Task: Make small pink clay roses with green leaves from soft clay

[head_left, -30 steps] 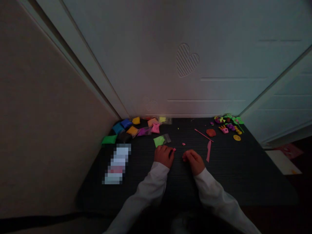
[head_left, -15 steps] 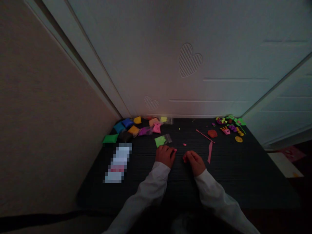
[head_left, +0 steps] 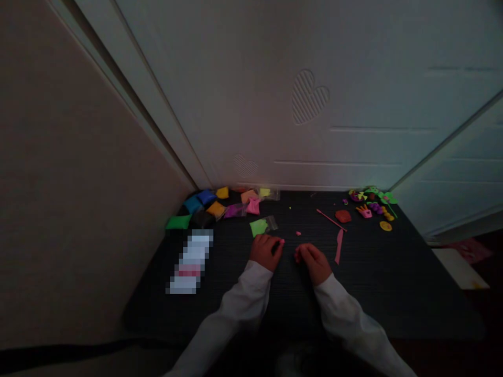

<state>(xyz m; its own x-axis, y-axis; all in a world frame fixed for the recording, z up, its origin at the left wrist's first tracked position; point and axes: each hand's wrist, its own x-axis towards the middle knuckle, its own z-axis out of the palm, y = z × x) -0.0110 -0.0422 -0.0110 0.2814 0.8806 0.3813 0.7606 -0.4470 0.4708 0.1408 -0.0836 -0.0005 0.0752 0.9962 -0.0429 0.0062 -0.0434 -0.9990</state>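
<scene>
My left hand (head_left: 267, 251) pinches a small pink piece of modelling clay (head_left: 282, 241) between thumb and fingertip, just above the dark table (head_left: 236, 314). To its right, my right hand (head_left: 314, 261) is closed, and a bit of reddish-pink clay (head_left: 297, 255) shows at its fingertips. A small pink clay lump (head_left: 298, 233) lies on the table beyond the gap between both hands. Right of my right hand rest a pink plastic clay knife (head_left: 339, 247) and a thin pink stick tool (head_left: 331, 220). A red clay lump (head_left: 343, 216) sits by the stick.
Bags of coloured clay, among them a green bag (head_left: 178, 222) and a light green bag (head_left: 259, 226), lie at the back left. A blurred-out strip (head_left: 191, 262) is on the left. Finished clay figures (head_left: 375, 207) cluster back right. A white door (head_left: 251, 104) stands behind the table.
The camera view shifts very slightly. My left hand tilts a little, its pinched clay showing slightly more; my right hand stays nearly still.
</scene>
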